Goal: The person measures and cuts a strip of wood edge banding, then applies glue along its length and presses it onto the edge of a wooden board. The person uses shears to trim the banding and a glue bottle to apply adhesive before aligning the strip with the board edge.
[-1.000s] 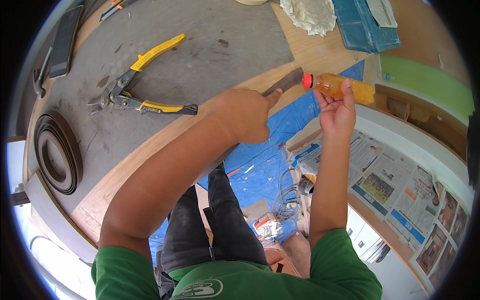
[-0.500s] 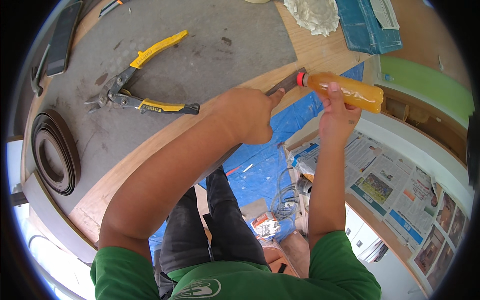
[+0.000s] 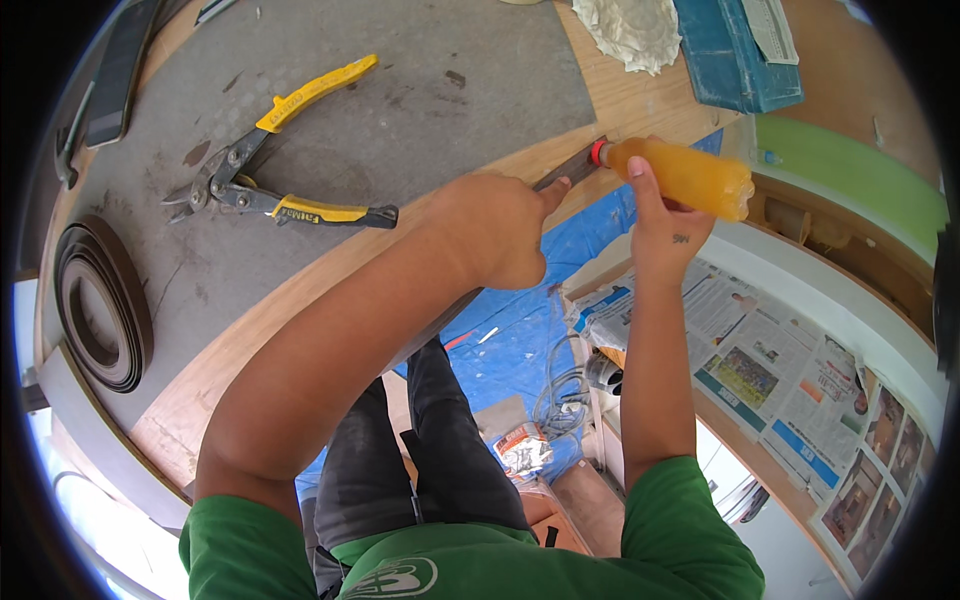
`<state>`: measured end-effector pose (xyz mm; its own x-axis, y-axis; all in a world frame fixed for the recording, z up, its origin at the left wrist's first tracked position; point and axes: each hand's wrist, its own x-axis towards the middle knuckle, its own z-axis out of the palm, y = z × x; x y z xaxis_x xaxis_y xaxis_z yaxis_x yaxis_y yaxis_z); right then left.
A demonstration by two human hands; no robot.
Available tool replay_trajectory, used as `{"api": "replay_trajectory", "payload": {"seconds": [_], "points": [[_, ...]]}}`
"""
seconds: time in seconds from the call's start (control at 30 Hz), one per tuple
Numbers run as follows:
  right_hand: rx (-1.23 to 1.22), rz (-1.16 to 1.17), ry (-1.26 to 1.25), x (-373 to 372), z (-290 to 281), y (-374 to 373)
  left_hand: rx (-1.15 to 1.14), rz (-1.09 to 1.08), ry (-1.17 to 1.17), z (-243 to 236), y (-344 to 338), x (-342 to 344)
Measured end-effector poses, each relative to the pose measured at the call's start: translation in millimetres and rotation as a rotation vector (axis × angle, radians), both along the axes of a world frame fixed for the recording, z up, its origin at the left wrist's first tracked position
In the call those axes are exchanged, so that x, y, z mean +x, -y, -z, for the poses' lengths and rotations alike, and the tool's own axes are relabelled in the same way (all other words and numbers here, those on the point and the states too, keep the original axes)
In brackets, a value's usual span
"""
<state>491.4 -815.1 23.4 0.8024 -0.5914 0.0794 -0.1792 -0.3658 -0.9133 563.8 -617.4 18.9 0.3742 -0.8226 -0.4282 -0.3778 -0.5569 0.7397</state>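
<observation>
Head view: a clear plastic bottle with amber-yellow contents and a red cap (image 3: 690, 180) lies at about 2 o'clock from the centre, tilted on its side with the cap end toward 10 o'clock. The right hand (image 3: 672, 222) is clamped around its body, thumb laid along the near side. Toward the top of the bottle, the red cap overlaps the far end of a long, flat, dark brown strip (image 3: 577, 166) (whether they actually touch, I cannot tell). At 12 o'clock, just above the centre, the left hand (image 3: 490, 232) rests on that strip, index finger stretched along it and the other fingers curled in; whether these clamp the strip is hidden. Beneath runs a pale wooden tabletop (image 3: 665, 105), partly covered by a flat grey stained sheet (image 3: 400, 125). On the sheet, at 10 o'clock, lie metal snips with yellow-and-black handles (image 3: 245, 190), their handles spread. A brown coil of flat banding (image 3: 137, 330) sits at 9 o'clock. A crumpled off-white sheet (image 3: 630, 35) is at 1 o'clock, next to a teal box (image 3: 715, 65), and a bright blue tarp (image 3: 520, 370) spreads below at 5 o'clock.
</observation>
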Motion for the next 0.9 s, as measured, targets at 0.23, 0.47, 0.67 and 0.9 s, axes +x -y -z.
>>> {"api": "replay_trajectory", "payload": {"seconds": [0.23, 0.47, 0.67, 0.9], "points": [[0.038, 0.012, -0.002, -1.3, -3.0, 0.7, 0.016, 0.007, -0.032, -1.7, 0.0, 1.7], [0.072, -0.018, 0.039, -4.9, -0.4, 2.4, 0.022, 0.01, -0.042, -2.7, 0.5, 2.0], [0.13, -0.041, -0.09, -2.1, -2.5, 19.8, 0.023, 0.006, -0.032, -3.5, -0.1, 2.2], [0.288, -0.034, -0.154, 1.0, 3.9, 19.2, -0.006, -0.026, -0.002, 1.1, 0.2, -1.5]]}}
